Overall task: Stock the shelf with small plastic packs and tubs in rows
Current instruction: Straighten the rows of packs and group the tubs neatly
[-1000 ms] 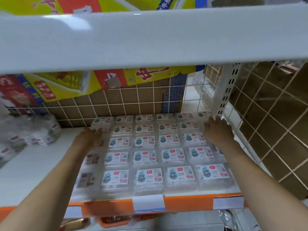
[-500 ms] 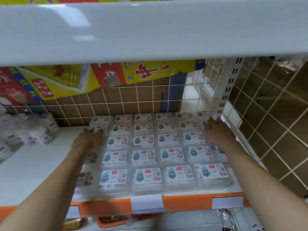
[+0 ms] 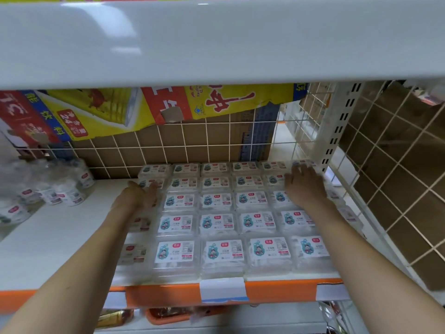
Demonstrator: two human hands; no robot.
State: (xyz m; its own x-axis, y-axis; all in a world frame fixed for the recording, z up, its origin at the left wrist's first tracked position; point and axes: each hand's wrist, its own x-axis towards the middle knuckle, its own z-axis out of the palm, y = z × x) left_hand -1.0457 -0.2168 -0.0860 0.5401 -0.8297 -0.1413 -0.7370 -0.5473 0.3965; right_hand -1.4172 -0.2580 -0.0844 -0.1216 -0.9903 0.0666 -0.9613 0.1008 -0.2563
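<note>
White shelf (image 3: 48,249) bears packs (image 3: 222,222) in rows before wire grid (image 3: 168,145).

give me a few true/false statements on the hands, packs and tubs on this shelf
1. Both hands rest on the block of packs. True: the left hand is at its left edge, the right hand near its right rear.
2. The right hand is lifting a pack off the shelf. False: its fingers lie flat on the packs.
3. The tubs stand left of the packs. True.
4. The packs are heaped loosely. False: they lie in neat rows.
5. The shelf edge is blue. False: it is orange.
</note>
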